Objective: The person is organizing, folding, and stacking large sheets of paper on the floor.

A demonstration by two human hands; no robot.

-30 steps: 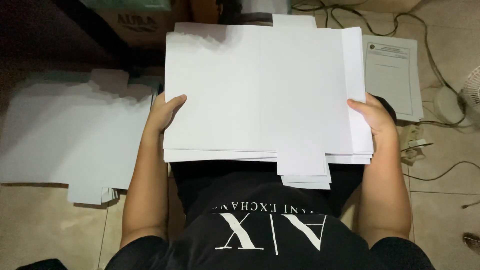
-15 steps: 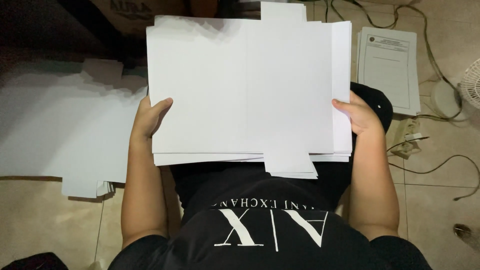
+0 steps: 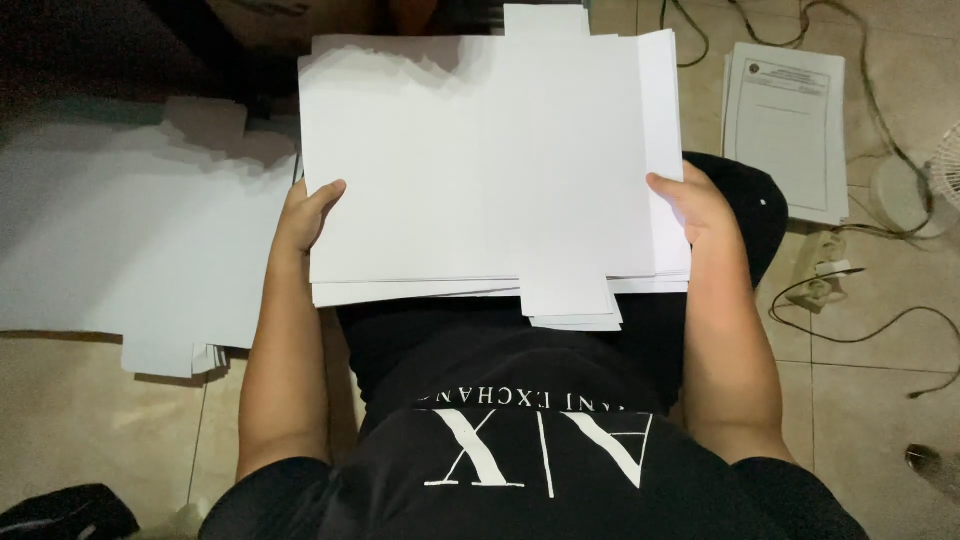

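Note:
A thick stack of white die-cut cardboard sheets (image 3: 490,160) rests over my lap, held flat between both hands. My left hand (image 3: 308,212) grips its left edge with the thumb on top. My right hand (image 3: 690,205) grips its right edge the same way. A tab (image 3: 566,298) of the sheets sticks out at the near edge. I sit on the tiled floor in a black shirt.
A second spread pile of white sheets (image 3: 130,250) lies on the floor at my left. A stack of printed paper forms (image 3: 785,125) lies at the upper right, with a power strip (image 3: 825,280), cables (image 3: 880,330) and a white fan (image 3: 925,180) beside it.
The stack and both hands have shifted slightly left and up in view. The grip on both edges is unchanged.

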